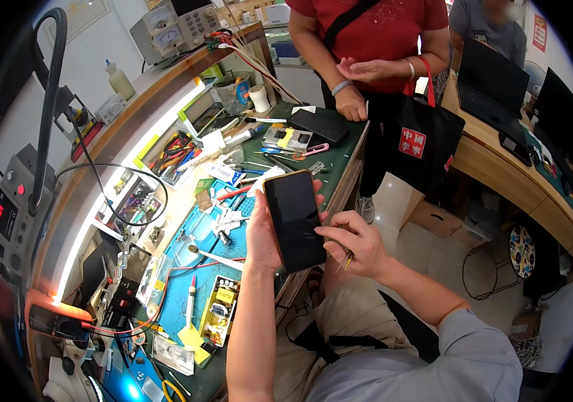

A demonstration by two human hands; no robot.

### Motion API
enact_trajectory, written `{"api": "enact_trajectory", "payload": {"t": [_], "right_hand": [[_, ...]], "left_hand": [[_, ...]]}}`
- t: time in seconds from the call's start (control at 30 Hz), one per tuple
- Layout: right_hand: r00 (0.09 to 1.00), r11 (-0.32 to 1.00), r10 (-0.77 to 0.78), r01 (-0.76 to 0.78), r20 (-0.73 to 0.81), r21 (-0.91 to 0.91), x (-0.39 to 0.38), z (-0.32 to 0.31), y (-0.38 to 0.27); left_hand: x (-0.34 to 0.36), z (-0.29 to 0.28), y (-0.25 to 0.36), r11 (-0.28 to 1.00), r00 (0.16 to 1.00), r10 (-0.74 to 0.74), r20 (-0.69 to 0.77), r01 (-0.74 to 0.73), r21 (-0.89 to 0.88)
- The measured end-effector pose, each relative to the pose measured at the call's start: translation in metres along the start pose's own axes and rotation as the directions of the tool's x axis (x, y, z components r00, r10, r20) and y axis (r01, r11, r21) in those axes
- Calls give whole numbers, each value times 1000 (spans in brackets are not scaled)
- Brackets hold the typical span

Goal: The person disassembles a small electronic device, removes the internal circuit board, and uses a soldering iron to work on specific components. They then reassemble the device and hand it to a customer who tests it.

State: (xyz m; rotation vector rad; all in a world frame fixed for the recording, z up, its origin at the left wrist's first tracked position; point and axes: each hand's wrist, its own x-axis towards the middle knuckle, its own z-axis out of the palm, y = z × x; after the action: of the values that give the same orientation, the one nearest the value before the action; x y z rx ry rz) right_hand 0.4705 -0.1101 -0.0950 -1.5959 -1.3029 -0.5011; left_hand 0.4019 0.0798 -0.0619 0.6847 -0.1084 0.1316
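A smartphone [294, 221] with a dark screen and a gold-coloured edge lies tilted in my left hand [263, 234]. The fingers of that hand wrap round its back, and their tips show past the right edge. My right hand [359, 244] is curled at the phone's right side, with a fingertip at the glass. A thin yellowish pointed tool [348, 261] sticks out below the curled fingers; its upper part is hidden, so its kind is unclear. Under the phone and to its left spreads a blue work mat [178, 291] crowded with small tools and parts.
An open yellow box [219, 308] of small parts sits left of my forearm. An orange-cased meter [55, 315] with red leads stands at the left. Across the bench a person in a red top [373, 40] stands with a black bag [427, 134]. Another person sits behind a laptop [491, 84].
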Motion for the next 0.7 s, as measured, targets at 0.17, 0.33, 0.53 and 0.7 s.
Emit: {"api": "enact_trajectory", "payload": {"t": [0.17,0.33,0.53,0.7], "right_hand": [[1000,1000,-16,16,-13,8,2,2,0],[998,998,-54,53,-29,-24,2,2,2],[999,999,-44,45,7,-16,-7,0,8],[998,998,-64,64,29,-4,-16,-2,4]], "left_hand": [[0,0,1,1000,1000,-5,7,5,15],[0,1,0,1000,1000,2,14,-1,-15],[1,-5,1,996,998,8,56,-3,-88],[1,-7,1,996,999,3,42,1,-92]]}}
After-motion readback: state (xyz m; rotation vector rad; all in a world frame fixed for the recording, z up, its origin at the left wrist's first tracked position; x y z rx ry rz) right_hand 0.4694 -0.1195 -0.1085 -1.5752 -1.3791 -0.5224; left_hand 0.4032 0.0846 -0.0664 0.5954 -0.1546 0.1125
